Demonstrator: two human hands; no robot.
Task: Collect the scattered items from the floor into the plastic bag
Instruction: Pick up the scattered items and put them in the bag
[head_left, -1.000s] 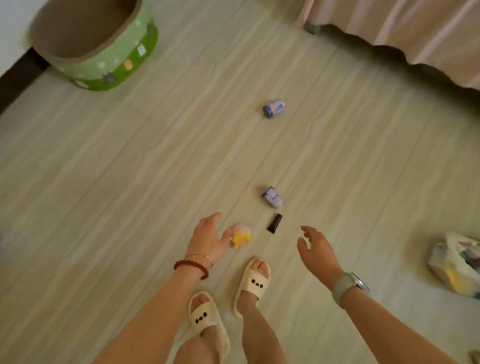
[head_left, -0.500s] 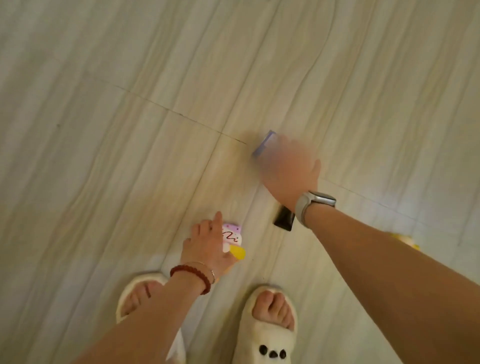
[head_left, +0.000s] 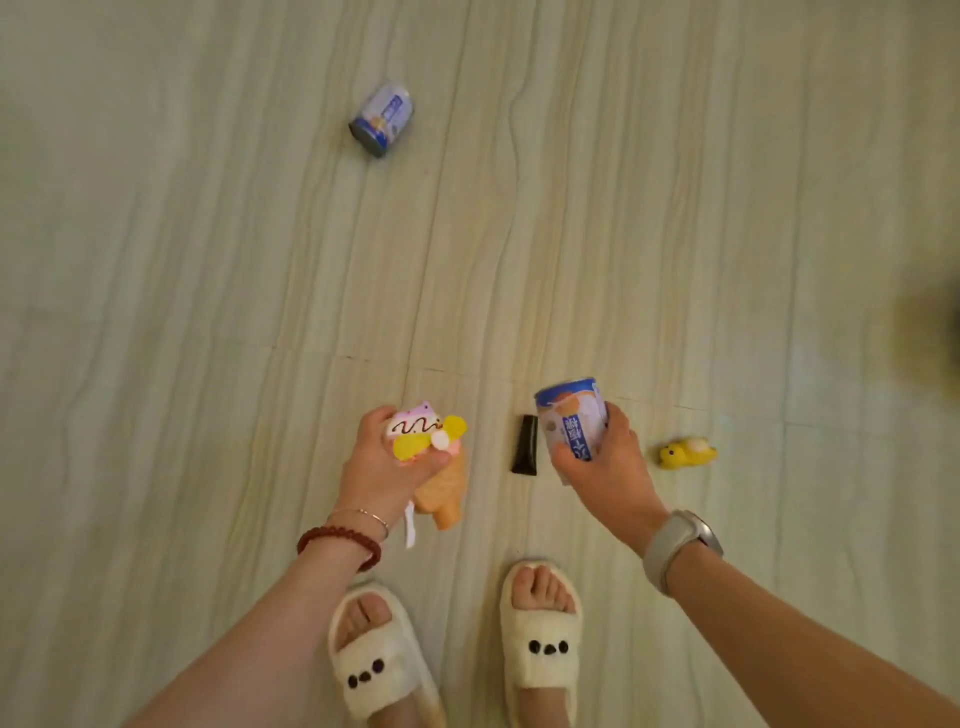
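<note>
My left hand (head_left: 382, 467) grips an ice-cream cone toy (head_left: 434, 457) with pink and yellow topping, lifted off the floor. In my right hand (head_left: 605, 467) I hold a small blue and white can (head_left: 570, 415), fingers curled round it. A black tube (head_left: 525, 445) lies on the floor between my hands. Right of my right hand a small yellow toy figure (head_left: 687, 452) rests on the floor. A second blue and white can (head_left: 382, 118) lies on its side farther ahead. The plastic bag is out of view.
My feet in cream slippers (head_left: 540, 654) stand just behind the hands on the pale wood-grain floor (head_left: 208, 260). A dark blur sits at the right edge.
Both hands have risen from the floor: the left now holds the ice-cream toy, the right has picked up the near can. The view has pulled back, showing the far can and yellow toy.
</note>
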